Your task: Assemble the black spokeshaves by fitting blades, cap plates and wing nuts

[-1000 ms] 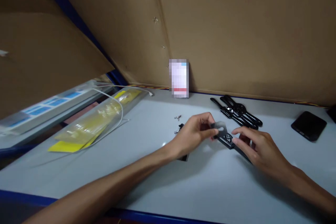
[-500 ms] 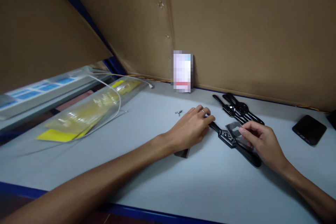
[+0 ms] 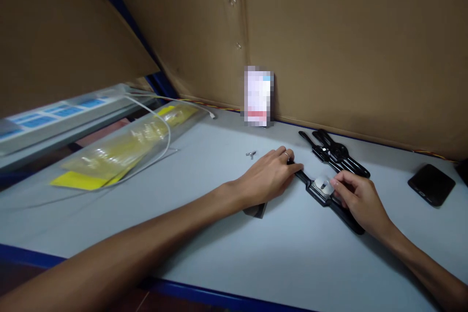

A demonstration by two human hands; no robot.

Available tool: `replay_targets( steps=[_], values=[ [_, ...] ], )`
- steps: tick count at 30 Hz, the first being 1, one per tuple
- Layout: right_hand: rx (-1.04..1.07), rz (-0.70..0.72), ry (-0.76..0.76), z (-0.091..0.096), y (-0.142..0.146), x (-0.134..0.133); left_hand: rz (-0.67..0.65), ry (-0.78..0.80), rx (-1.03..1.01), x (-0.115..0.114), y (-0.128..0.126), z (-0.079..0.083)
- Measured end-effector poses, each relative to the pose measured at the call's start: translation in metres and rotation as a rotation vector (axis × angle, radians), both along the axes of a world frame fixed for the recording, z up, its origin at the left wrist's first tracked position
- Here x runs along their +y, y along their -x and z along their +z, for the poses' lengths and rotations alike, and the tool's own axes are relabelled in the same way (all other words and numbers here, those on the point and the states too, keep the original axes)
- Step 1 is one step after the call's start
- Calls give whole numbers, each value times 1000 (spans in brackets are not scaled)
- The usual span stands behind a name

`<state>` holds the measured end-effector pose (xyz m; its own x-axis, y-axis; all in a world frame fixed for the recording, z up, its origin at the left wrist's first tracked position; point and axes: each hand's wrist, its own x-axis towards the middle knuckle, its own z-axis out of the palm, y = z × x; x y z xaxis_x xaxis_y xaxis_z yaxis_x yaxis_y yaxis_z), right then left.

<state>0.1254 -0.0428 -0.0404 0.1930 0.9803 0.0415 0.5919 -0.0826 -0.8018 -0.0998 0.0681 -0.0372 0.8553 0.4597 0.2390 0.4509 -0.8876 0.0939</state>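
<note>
A black spokeshave body (image 3: 318,198) lies at a slant on the table. My left hand (image 3: 272,173) is closed round its upper left handle. My right hand (image 3: 356,197) pinches a slotted metal blade (image 3: 323,186) by its right edge, over the middle of the body; I cannot tell whether blade and body touch. Under my left wrist sticks out a dark flat plate (image 3: 260,210), partly hidden. Small silver screws (image 3: 251,154) lie beyond my left hand. Several more black spokeshaves (image 3: 338,151) are piled behind my right hand.
A phone with a lit, blurred screen (image 3: 259,96) leans on the cardboard wall (image 3: 351,48). Another dark phone (image 3: 431,185) lies at right. On the left are a plastic bag with yellow sheets (image 3: 124,156), a white cable (image 3: 168,139) and a power strip (image 3: 54,119).
My right hand has tilted the blade, which now looks bright instead of dark, and brought it over the middle of the spokeshave. My left hand keeps its hold. The view has shifted slightly.
</note>
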Motion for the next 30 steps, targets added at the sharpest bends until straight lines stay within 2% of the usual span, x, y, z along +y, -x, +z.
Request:
replay_targets(
  steps=[6,11,15,20,30],
  values=[
    [67,-10,35,1,-3,3,-21,-11,22,0,1,3],
    [-22,47,30,4,0,2,-109,-112,158,3,2,8],
    [-94,83,15,3,-1,2,-154,-142,138,4,2,10],
    [-140,99,21,2,-2,3,-149,-125,105,4,2,8],
    [-174,100,15,4,-1,2,-113,-157,169,2,2,10]
  ],
)
